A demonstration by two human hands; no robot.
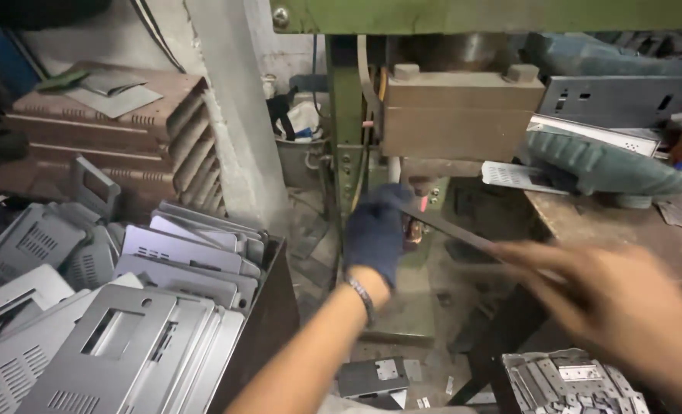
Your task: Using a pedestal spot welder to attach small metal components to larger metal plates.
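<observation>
the left hand [375, 234], in a dark blue glove, has its grip closed on the far end of a thin dark metal strip [452, 228], right under the block of the green press [460, 115]. the strip runs down to the right, toward the bare right hand [609, 303], which is blurred; i cannot tell whether its grip is closed on the strip's near end or only touching it. one strip, two hands, one glove.

between the hands there is open room down to the floor [414, 303], with one small grey plate [373, 378] lying near the left forearm. left of the left arm stands the dark wall of a bin [268, 322], its edge close to the wrist. it holds stamped grey panels [118, 345] standing on edge, too many and too overlapped to count exactly. a brown louvred cabinet [111, 146] stands far left.

right of the press, the table [617, 230] edge runs just behind the right hand. on it lies one teal ribbed cover [609, 165]. below the right hand sits one pile of small stamped pieces [567, 383].
</observation>
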